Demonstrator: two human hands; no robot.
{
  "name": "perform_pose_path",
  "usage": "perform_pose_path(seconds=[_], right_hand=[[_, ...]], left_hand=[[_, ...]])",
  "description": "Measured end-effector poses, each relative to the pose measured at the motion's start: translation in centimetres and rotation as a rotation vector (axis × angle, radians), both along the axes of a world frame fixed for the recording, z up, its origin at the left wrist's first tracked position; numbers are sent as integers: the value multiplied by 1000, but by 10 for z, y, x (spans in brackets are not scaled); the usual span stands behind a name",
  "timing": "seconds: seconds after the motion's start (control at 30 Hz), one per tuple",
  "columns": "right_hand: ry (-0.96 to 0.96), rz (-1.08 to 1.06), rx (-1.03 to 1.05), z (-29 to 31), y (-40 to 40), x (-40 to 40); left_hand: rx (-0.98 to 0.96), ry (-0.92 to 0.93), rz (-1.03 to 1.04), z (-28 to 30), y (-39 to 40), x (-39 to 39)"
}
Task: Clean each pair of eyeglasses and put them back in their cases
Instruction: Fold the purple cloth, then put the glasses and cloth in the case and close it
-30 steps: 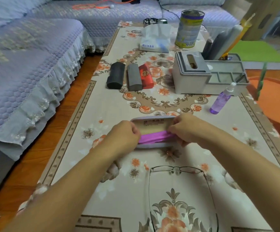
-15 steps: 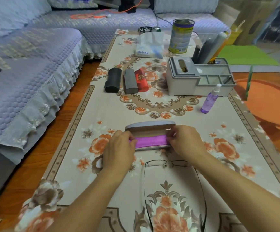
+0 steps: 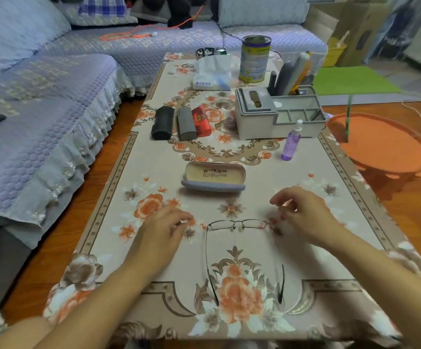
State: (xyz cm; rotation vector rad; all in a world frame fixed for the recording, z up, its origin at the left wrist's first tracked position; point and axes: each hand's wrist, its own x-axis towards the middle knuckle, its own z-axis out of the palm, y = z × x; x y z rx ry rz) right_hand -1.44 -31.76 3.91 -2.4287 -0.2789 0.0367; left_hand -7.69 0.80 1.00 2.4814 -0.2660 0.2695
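Thin black-rimmed eyeglasses lie on the flowered tablecloth with both arms unfolded toward me. My left hand hovers just left of the frame with loosely curled fingers and holds nothing. My right hand is just right of the frame, blurred; its fingertips are close to the right hinge and nothing is in its grip. Beyond the glasses a grey case lies open, its beige lining showing. The purple cloth is not visible. Three closed cases, black, grey and red, lie side by side farther back.
A purple spray bottle stands right of the open case, in front of a grey desk organizer. A tissue pack and a tin can stand at the far end. A sofa runs along the left, and an orange stool is on the right.
Both hands let go of the purple cloth at the open case and moved back toward me, to either side of the eyeglasses. The cloth is no longer in sight.
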Motion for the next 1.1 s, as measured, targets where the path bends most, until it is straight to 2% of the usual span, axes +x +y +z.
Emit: perform_pose_path(seconds=[0.13, 0.2, 0.43, 0.57, 0.67, 0.83, 1.0, 1.1], right_hand=[[-179, 258, -185, -18, -26, -28], [-231, 367, -290, -21, -29, -37], [-306, 480, -340, -19, -20, -39], [-353, 570, -378, -16, -20, -35], [-379, 600, -382, -18, -18, -35], [-380, 638, -326, -20, -14, -34], [-293, 497, -316, -20, -3, -39], [-337, 504, -391, -20, 6, -40]], left_hand=[[262, -131, -284, -8, 7, 6], [330, -167, -370, -4, 3, 13], [326, -172, -504, 1, -12, 29], [276, -106, -469, 1, -17, 28], [182, -31, -363, -3, -23, 20], [-100, 90, -132, -16, -37, -6], [-212, 95, -115, -22, -41, -22], [-202, 63, -154, -21, -41, -25]])
